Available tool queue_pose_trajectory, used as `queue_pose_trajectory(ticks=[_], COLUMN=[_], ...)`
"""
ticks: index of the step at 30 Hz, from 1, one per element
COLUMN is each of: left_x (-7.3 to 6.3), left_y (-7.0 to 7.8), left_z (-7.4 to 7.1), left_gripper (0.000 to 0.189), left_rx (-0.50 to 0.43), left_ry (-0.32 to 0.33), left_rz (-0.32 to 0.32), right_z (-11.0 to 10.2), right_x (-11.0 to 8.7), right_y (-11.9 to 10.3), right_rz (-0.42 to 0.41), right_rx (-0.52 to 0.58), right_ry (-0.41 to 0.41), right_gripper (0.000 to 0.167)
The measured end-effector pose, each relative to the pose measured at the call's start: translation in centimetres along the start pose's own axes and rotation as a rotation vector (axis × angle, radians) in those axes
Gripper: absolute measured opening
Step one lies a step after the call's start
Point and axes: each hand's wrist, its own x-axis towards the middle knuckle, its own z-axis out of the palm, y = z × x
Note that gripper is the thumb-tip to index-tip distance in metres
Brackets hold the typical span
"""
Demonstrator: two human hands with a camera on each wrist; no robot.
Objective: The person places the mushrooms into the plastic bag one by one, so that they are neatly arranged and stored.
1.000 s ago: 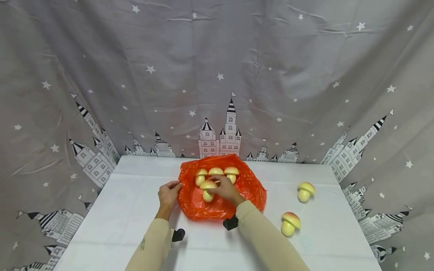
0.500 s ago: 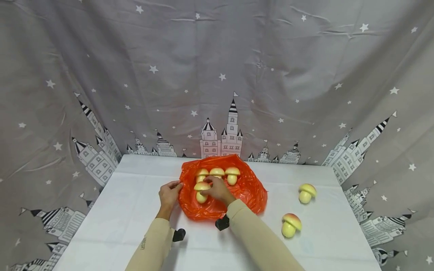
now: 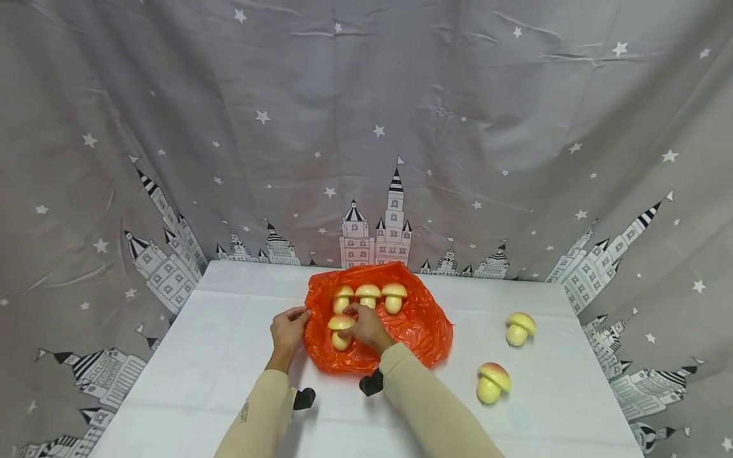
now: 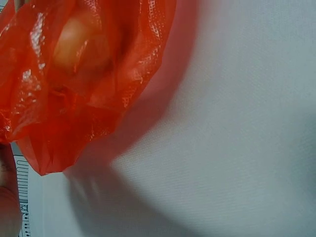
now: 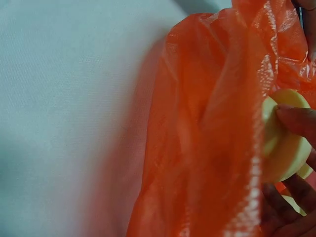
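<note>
A red plastic bag (image 3: 426, 327) lies spread with its mouth up on the white table. My left hand (image 3: 288, 332) pinches the bag's left rim between thumb and fingers. Inside the bag, my right hand (image 3: 369, 327) grips a yellow toy mushroom (image 3: 342, 322), stem toward me, near the left wall. In the right wrist view, thumb and fingers hold this mushroom's cap (image 5: 291, 160) behind the red plastic. Three more mushrooms, left (image 3: 343, 291), middle (image 3: 368, 291) and right (image 3: 394, 291), stand in a row at the back of the bag. The left wrist view has a pale mushroom (image 4: 81, 42) showing through the plastic.
Two more toy mushrooms lie on the table (image 3: 550, 407) to the right, one farther back (image 3: 520, 324) and one nearer (image 3: 493, 380). Behind the table hangs a grey curtain (image 3: 298, 95) printed with castles and stars.
My right hand has moved left and a little toward me inside the bag, carrying the mushroom to the left wall. The left hand stays on the rim.
</note>
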Motion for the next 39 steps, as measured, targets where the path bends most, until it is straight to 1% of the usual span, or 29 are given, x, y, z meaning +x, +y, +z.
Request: queue_pose_trajectory(ticks=[4, 7, 9, 12, 15, 18, 25, 30, 33, 35, 39], left_x=[-0.1, -0.2, -0.2, -0.2, -0.2, -0.2, -0.3, -0.3, -0.3, -0.2, -0.2], left_y=[0.1, 0.2, 0.2, 0.1, -0.1, -0.3, -0.3, -0.1, 0.0, 0.0, 0.1], left_z=[0.3, 0.4, 0.5, 0.7, 0.7, 0.5, -0.1, -0.3, -0.2, -0.1, 0.0], left_gripper=[0.031, 0.031, 0.031, 0.031, 0.030, 0.029, 0.029, 0.030, 0.030, 0.031, 0.031], left_rx=[0.008, 0.009, 0.010, 0.013, 0.025, 0.037, 0.055, 0.075, 0.069, 0.062, 0.052], left_ry=[0.001, 0.000, 0.002, -0.002, 0.012, 0.024, 0.033, 0.040, 0.037, 0.033, 0.032], left_rz=[0.008, 0.015, 0.019, 0.028, 0.044, 0.064, 0.086, 0.104, 0.099, 0.092, 0.078], right_z=[-0.3, -0.6, -0.8, -1.4, -2.1, -3.0, -5.4, -7.3, -8.3, -8.8, -9.6], right_x=[-0.3, -0.3, -0.3, -0.3, -0.5, -0.9, -2.4, -3.7, -4.5, -5.1, -6.0], right_y=[0.3, 0.5, 0.6, 1.0, 1.4, 1.8, 2.1, 2.7, 3.3, 3.8, 4.8], right_rz=[0.018, 0.021, 0.008, -0.035, -0.091, -0.117, -0.107, -0.119, -0.144, -0.165, -0.201], right_rx=[-0.002, 0.024, 0.051, 0.095, 0.146, 0.182, 0.221, 0.218, 0.213, 0.228, 0.278], right_ry=[-0.004, -0.014, -0.025, -0.046, -0.059, -0.056, -0.029, -0.004, 0.022, 0.037, 0.045], right_gripper=[0.045, 0.046, 0.047, 0.051, 0.053, 0.053, 0.053, 0.052, 0.047, 0.044, 0.044])
